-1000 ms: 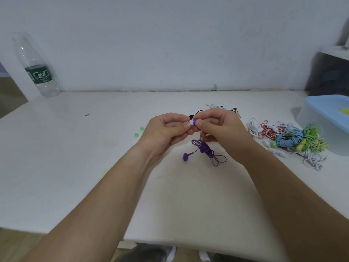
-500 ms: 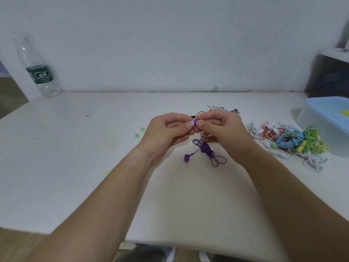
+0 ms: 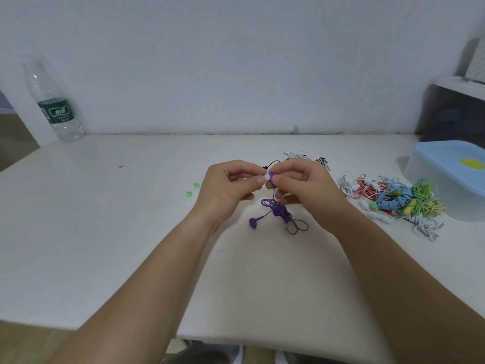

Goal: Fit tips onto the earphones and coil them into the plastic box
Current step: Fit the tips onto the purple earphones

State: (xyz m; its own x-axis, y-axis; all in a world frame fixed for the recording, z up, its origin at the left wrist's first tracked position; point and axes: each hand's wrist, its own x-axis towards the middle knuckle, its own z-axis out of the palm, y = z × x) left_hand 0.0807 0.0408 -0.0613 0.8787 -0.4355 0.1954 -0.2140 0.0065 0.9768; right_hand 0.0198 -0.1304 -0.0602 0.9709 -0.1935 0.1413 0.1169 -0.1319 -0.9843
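Both hands meet above the middle of the white table. My right hand [image 3: 299, 182] pinches a purple earbud [image 3: 273, 177] between thumb and forefinger. My left hand [image 3: 231, 187] pinches a small white tip [image 3: 267, 177] that touches the earbud's nozzle. The purple earphones' cable [image 3: 278, 212] hangs down in a loose tangle onto the table, with the second purple earbud [image 3: 253, 222] lying at its left end. The plastic box [image 3: 451, 177], translucent with a light blue lid, stands at the right edge.
A pile of coloured earphones [image 3: 393, 200] lies left of the box, and black and white ones [image 3: 304, 156] lie behind my hands. Two green tips [image 3: 193, 189] sit left of my left hand. A water bottle [image 3: 52, 103] stands at the far left corner.
The hands have stayed together at the same spot; the white tip now shows a little more plainly against the purple earbud. The cable on the table has barely shifted.
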